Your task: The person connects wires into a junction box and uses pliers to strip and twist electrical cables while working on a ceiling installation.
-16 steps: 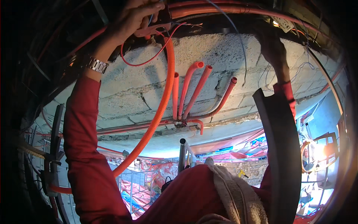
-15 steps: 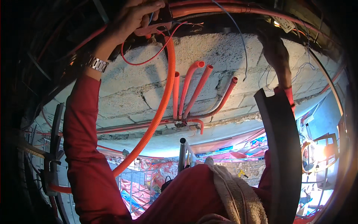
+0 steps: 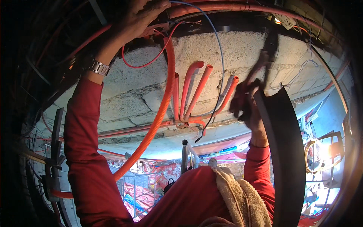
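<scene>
Grips one dark tool in right hand, right of one orange conduit past four raised pipes, and curls left hand above that conduit by one blue wire, cannot tell whether pinching.

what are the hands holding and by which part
The right hand holds a dark, blurred tool by its lower end. The left hand is by the upper part of the blue wire; whether it grips it cannot be told.

Before the block wall, the conduit hangs below the left hand, the pipes stand right of the conduit, and the right hand shows between pipes and channel.
</scene>
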A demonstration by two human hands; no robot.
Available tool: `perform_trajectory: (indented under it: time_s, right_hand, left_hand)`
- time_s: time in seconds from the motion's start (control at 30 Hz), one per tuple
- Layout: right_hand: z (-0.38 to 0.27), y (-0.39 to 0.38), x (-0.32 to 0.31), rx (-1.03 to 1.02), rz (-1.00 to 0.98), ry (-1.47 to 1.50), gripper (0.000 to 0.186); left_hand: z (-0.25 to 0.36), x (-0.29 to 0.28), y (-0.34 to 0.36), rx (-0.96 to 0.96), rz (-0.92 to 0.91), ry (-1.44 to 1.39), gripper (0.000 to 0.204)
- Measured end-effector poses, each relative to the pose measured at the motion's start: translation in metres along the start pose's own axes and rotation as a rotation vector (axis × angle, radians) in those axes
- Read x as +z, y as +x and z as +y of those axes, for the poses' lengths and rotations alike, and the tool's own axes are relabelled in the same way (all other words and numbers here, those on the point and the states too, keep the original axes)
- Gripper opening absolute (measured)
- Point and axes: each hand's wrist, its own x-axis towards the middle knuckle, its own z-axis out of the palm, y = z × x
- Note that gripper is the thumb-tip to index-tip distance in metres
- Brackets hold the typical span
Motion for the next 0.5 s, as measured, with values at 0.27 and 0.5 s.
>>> perform_trajectory:
  time_s: [0.27, 0.5]
  right_hand:
    - [0.010, 0.043, 0.075, 0.097, -0.311, 0.057, 0.062]
    - [-0.020, 0.067, 0.101, 0.124, -0.192, -0.161, 0.059]
  left_hand:
    - [-0.026, -0.006, -0.005, 0.039, 0.031, 0.050, 0.020]
    - [-0.010, 0.006, -0.018, 0.057, 0.058, 0.160, 0.029]
